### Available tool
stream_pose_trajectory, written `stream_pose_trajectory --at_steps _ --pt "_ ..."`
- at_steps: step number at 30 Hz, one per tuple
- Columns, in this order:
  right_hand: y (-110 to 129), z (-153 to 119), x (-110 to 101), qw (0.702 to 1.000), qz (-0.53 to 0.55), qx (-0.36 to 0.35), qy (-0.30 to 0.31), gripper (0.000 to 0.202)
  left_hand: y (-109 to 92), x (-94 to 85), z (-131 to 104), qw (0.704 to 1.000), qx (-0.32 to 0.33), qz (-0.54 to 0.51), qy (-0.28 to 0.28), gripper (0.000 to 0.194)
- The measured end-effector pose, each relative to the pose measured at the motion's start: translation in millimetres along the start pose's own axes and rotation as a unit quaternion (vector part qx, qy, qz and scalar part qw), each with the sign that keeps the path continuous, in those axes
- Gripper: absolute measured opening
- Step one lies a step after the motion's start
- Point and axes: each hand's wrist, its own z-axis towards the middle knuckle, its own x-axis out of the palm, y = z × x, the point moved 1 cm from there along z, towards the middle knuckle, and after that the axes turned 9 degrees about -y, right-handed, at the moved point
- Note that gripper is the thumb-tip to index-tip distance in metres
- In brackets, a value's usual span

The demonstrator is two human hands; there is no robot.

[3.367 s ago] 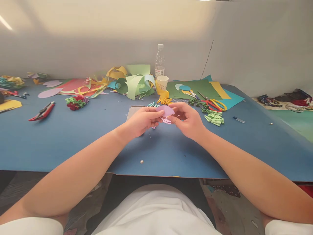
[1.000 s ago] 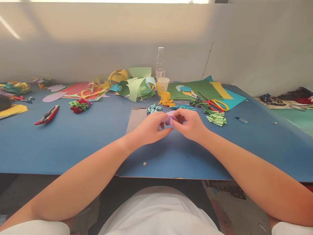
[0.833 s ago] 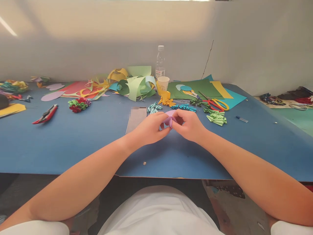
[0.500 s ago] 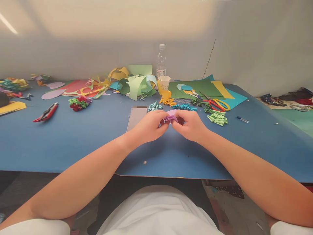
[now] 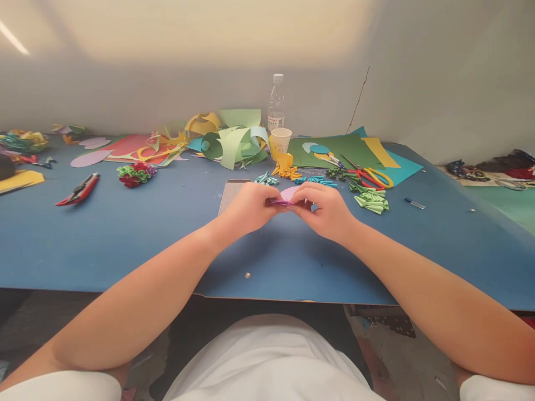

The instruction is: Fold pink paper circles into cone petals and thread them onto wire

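Observation:
Both hands meet over the middle of the blue table point(image 5: 175, 245). My left hand point(image 5: 257, 206) is closed, pinching a folded piece of purple paper point(image 5: 281, 202) between thumb and fingers. From the other side my right hand point(image 5: 324, 207) pinches the same paper, thumb and fingertips at its edge. Behind the fingers shows a lighter purple paper disc point(image 5: 289, 192); whether it is joined to the folded piece I cannot tell. A phone point(image 5: 230, 195) lies partly under my left hand. Just beyond the hands are blue rolled paper pieces point(image 5: 316, 181).
At the back stand a paper cup point(image 5: 281, 140) and a plastic bottle point(image 5: 276, 106). Scissors point(image 5: 378, 178) and light green paper rolls point(image 5: 373, 201) lie to the right. Leftward are red pliers point(image 5: 78, 190) and a paper flower cluster point(image 5: 136, 174). A bead point(image 5: 248, 275) sits near the front edge.
The purple paper went from a curled, open-looking fold to a flatter, narrow one. My hands shifted slightly, the right one leftward along the paper.

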Motion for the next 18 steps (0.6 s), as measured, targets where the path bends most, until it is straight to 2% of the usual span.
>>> stream_pose_trajectory --at_steps 9,13,18 --pt "0.3 -2.1 2.8 1.000 -0.008 -0.024 0.012 0.007 -2.8 0.0 -0.9 0.999 -0.035 -0.019 0.018 0.035" --pt "3.3 -1.6 3.0 0.999 -0.007 -0.033 0.009 0.011 -3.9 1.1 -0.9 0.998 -0.037 -0.031 0.030 0.040" --pt "5.5 0.1 0.2 0.999 0.001 -0.040 0.002 0.018 -2.9 0.5 0.4 0.997 -0.031 -0.054 0.043 0.032"
